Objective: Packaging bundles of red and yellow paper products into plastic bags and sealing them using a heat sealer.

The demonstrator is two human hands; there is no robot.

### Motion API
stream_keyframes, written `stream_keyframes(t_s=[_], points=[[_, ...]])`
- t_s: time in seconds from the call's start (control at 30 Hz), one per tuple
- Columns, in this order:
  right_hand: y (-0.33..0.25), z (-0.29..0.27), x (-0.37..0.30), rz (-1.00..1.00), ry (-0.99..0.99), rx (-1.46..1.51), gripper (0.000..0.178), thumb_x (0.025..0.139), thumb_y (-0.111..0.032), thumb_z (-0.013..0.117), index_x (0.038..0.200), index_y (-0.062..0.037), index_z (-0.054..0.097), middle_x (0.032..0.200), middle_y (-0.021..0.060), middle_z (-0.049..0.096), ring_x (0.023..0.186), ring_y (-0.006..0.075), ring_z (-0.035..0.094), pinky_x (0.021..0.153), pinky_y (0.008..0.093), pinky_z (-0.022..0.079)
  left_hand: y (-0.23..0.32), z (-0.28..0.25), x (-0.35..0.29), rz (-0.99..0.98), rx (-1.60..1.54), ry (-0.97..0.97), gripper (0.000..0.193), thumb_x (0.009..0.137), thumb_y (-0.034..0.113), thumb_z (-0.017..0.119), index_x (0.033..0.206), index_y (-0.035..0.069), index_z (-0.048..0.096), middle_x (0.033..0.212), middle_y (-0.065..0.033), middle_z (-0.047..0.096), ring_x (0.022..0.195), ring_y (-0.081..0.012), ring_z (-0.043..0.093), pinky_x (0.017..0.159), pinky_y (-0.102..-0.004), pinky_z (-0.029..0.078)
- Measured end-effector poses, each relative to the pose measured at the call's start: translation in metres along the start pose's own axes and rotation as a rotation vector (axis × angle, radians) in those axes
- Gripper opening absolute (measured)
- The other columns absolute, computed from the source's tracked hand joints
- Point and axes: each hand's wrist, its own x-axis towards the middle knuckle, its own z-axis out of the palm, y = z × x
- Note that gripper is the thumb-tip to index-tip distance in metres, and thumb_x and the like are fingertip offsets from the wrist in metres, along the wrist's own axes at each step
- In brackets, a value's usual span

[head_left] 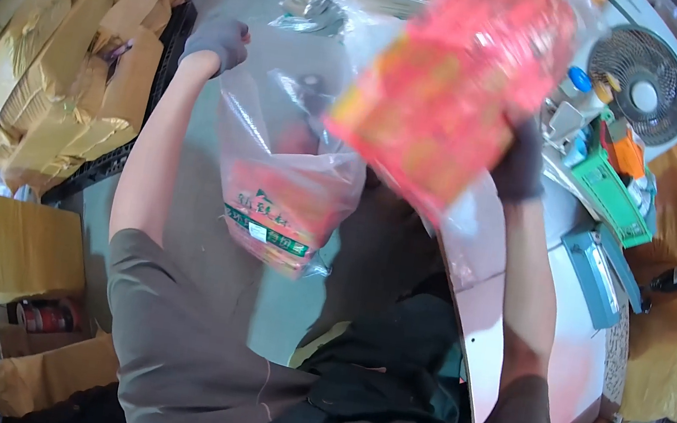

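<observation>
My left hand (219,46), in a grey glove, is closed on the upper edge of a clear plastic bag (235,115). The bag hangs below it, with green print on its front and red packs in its lower part. A red and yellow plastic-wrapped pack (450,97) is held up to the right of the bag by my right hand (522,164), also gloved. Motion blurs the pack, and it hides most of that hand's fingers. The pack is tilted, with its lower corner towards the bag's mouth.
Flattened cardboard boxes (51,41) are heaped at the left beside a black pallet (174,41). On the right, a white table (556,329) carries a green basket (618,194), a blue tape dispenser (593,278) and a fan (645,94). More plastic bags (367,8) lie at the far side.
</observation>
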Motion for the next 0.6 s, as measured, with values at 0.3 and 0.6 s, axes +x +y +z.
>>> stream_keyframes(t_s=[0.3,0.6], points=[[0.171,0.099,0.071,0.005,-0.482,-0.32,0.062,0.072,-0.017,0.074,0.124,0.0009,0.047,0.117,0.009,0.056,0.105,0.0197,0.055,0.091,0.0338,0.044,-0.076,0.061,-0.014,-0.062,-1.209,0.131,0.046,0.076,0.004,0.054,0.12,-0.006,0.052,0.097,-0.0047,0.063,0.082,-0.0093,0.06,0.072,-0.0212,0.046],[0.207,0.123,-0.036,0.52,-1.168,-1.25,0.063,0.078,-0.031,0.06,0.123,0.0057,0.036,0.099,0.0271,0.06,0.093,0.0396,0.059,0.081,0.0424,0.044,-0.019,0.045,-0.185,0.218,-1.62,0.233,0.061,0.076,0.002,0.055,0.134,-0.007,0.039,0.141,-0.017,0.039,0.129,-0.023,0.039,0.106,-0.0334,0.031]])
